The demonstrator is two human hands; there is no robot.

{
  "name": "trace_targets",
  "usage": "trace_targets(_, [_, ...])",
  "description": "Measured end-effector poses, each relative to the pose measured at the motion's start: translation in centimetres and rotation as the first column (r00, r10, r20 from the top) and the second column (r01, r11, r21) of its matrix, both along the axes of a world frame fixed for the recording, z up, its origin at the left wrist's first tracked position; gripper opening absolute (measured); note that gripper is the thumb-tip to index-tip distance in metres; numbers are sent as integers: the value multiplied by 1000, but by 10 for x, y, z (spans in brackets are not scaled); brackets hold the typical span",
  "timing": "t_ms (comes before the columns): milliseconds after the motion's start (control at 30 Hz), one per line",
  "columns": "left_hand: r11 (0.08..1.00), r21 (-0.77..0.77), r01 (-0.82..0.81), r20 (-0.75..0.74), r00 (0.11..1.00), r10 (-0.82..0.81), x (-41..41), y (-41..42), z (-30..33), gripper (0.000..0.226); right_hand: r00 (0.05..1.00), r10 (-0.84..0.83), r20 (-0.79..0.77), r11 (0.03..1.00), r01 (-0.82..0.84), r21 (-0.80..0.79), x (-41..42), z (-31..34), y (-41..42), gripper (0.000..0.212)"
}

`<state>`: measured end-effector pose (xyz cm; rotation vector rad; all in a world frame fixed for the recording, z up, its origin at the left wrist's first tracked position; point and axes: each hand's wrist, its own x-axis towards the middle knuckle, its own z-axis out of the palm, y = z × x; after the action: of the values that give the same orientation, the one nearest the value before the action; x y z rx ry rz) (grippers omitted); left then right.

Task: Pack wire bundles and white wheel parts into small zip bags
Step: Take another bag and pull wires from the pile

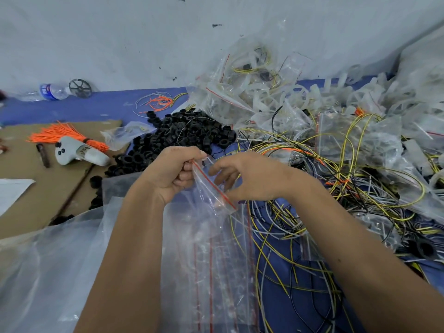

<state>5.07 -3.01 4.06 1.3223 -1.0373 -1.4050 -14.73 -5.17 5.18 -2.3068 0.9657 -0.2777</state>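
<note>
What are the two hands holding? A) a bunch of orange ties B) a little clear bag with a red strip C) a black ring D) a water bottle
B: the left hand and right hand both pinch the bag at its red-striped top, while the other things lie on the table untouched.

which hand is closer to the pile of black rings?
Left. The left hand sits just in front of the black rings; the right hand is farther to their right, over the wires.

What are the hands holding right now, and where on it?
Both hands hold one small zip bag, empty as far as shows. The left hand pinches its red-striped mouth edge; the right hand grips the same edge lower down.
</note>
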Motion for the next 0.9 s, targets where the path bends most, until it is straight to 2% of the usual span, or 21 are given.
trace_targets(67, [1000,17,18,31,999,-19,-3,-1,-1,53,994,-74,80,991,82,-107,5,-3,0,45])
trace_targets(100, [999,31,33,50,998,-34,-4,-1,-2,53,988,-97,121,985,113,-128,7,-4,1,47])
trace_targets(200, [991,135,5,145,989,-25,-7,0,-10,66,986,-137,96,976,151,-158,9,-7,5,84])
trace_targets(267, [980,187,-67,269,963,15,-7,-1,-17,75,990,-141,31,978,144,-148,6,-8,4,96])
trace_targets(333, [972,209,-110,343,939,33,-4,-2,-21,77,990,-141,20,987,142,-75,0,-7,1,85])
trace_targets(400, [966,226,-124,395,918,26,0,-2,-20,76,982,-174,72,982,178,-60,-5,-6,-8,46])
trace_targets(467, [964,232,-133,441,897,18,4,-3,-17,74,936,-305,175,932,331,-146,-8,-4,-18,13])
trace_targets(533, [963,229,-142,473,881,17,5,-4,-17,74,886,-404,229,847,457,-272,-4,-3,-31,13])
trace_targets(633, [965,205,-167,544,838,29,3,-5,-17,73,918,-378,121,834,395,-385,16,-1,-53,18])
trace_targets(700, [976,110,-186,593,800,86,2,-7,-16,68,948,-316,-35,854,268,-445,30,-2,-69,23])
trace_targets(800, [952,-242,-189,627,718,302,-6,-9,-11,61,930,-258,-261,876,111,-470,45,-9,-83,28])
trace_targets(833, [926,-338,-170,604,715,352,-11,-10,-8,62,920,-261,-291,877,100,-470,46,-12,-85,26])
trace_targets(900, [904,-415,-103,579,736,350,-25,-10,-3,65,908,-278,-314,873,102,-478,47,-15,-89,22])
